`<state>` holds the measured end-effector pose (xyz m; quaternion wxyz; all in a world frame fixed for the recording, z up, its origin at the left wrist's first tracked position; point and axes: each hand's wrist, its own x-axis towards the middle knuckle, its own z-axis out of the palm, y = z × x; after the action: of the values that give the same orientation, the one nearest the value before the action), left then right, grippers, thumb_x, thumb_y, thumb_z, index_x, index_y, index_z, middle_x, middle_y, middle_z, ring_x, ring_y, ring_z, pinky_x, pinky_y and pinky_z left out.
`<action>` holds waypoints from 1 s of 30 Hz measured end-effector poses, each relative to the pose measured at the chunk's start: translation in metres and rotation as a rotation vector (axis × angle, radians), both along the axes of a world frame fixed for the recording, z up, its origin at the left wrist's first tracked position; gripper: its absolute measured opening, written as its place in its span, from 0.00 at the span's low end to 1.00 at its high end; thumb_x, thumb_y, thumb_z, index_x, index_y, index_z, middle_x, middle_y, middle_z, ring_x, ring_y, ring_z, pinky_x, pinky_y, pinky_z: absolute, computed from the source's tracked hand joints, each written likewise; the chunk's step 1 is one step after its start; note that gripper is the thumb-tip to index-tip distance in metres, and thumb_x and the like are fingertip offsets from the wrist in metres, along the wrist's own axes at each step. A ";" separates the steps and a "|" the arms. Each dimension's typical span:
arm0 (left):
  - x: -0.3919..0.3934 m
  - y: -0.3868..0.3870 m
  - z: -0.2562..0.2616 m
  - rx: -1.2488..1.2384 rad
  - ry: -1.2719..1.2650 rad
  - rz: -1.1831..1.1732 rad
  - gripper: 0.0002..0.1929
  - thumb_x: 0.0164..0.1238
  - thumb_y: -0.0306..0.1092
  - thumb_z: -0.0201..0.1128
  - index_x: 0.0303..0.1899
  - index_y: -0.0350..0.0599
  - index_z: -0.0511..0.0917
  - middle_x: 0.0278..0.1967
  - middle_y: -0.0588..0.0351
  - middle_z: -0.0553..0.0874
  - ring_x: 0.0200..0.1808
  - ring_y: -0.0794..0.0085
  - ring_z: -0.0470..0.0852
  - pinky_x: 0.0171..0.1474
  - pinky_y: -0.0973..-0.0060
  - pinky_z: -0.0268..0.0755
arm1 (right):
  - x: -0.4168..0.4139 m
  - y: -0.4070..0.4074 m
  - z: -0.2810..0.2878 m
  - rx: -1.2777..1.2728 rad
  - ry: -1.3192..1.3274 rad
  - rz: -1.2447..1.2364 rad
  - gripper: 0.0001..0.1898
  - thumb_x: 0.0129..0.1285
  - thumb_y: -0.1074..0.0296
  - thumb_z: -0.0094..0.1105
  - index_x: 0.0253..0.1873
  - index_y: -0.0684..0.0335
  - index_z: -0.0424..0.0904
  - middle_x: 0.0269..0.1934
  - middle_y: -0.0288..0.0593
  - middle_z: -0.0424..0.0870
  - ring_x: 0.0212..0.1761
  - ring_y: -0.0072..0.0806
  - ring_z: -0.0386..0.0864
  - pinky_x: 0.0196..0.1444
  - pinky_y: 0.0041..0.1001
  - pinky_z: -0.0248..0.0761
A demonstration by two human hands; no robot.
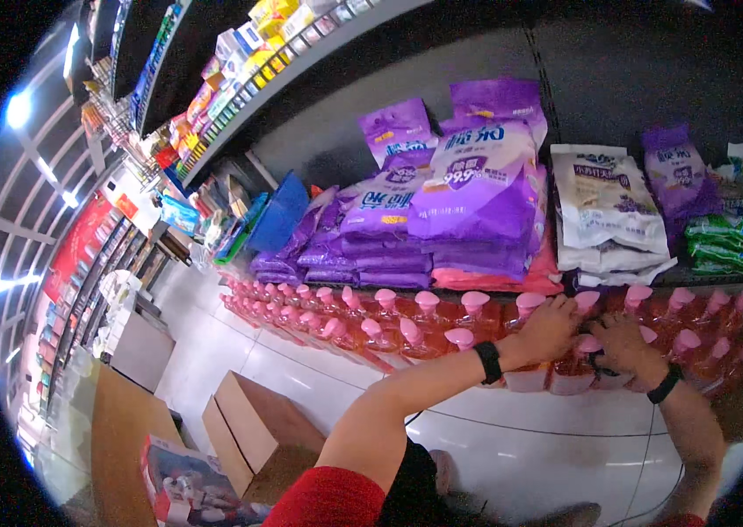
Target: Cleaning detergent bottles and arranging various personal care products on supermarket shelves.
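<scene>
Two rows of clear bottles with pink caps and orange-pink liquid [572, 379] stand along the front of the lowest shelf. My left hand [548, 327] reaches in among the caps of the back row, its fingertips beside a pink cap [586, 301]. Close to its right, my right hand [623, 344] is bent over the front row, next to another pink cap [589, 343]. Something dark shows under the right fingers, too small to name. Whether either hand grips a bottle is hidden by the fingers and caps. Each wrist wears a black band.
Purple laundry detergent bags [477, 197] are stacked behind the bottles, with a white bag [608, 204] and green packs [720, 244] to their right. A blue basin [279, 211] leans at the left. Cardboard boxes [259, 428] sit on the white tiled floor [510, 441].
</scene>
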<state>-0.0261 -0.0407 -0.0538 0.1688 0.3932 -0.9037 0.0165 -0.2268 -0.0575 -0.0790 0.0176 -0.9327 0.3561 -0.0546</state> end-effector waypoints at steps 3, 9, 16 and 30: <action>0.002 0.001 -0.002 0.102 -0.065 0.045 0.15 0.55 0.36 0.56 0.39 0.33 0.74 0.38 0.44 0.74 0.44 0.51 0.71 0.48 0.61 0.66 | 0.007 0.004 0.002 -0.090 0.077 -0.006 0.29 0.37 0.57 0.67 0.47 0.62 0.72 0.43 0.50 0.74 0.48 0.45 0.71 0.48 0.39 0.65; -0.006 0.002 0.008 0.169 -0.070 0.043 0.18 0.58 0.43 0.54 0.37 0.33 0.76 0.36 0.41 0.77 0.42 0.50 0.73 0.45 0.60 0.68 | 0.005 -0.011 -0.008 0.033 0.057 -0.032 0.31 0.39 0.58 0.66 0.50 0.65 0.70 0.39 0.56 0.78 0.43 0.50 0.75 0.45 0.46 0.67; -0.005 0.002 -0.013 0.020 -0.068 0.053 0.17 0.61 0.41 0.51 0.32 0.34 0.77 0.35 0.38 0.78 0.38 0.49 0.77 0.41 0.59 0.69 | 0.005 -0.020 -0.004 0.118 0.101 -0.063 0.26 0.41 0.53 0.66 0.42 0.66 0.74 0.37 0.52 0.80 0.42 0.46 0.77 0.44 0.43 0.67; -0.005 -0.002 -0.028 -0.067 -0.082 0.006 0.11 0.54 0.34 0.53 0.27 0.35 0.78 0.31 0.40 0.79 0.36 0.50 0.76 0.40 0.59 0.69 | -0.009 -0.016 0.041 0.404 -0.269 -0.072 0.19 0.52 0.61 0.60 0.46 0.65 0.71 0.41 0.55 0.78 0.43 0.48 0.77 0.45 0.39 0.69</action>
<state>-0.0313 -0.0430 -0.0816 0.1447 0.3890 -0.9076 0.0631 -0.2354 -0.0737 -0.0384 0.2490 -0.8812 0.3873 -0.1066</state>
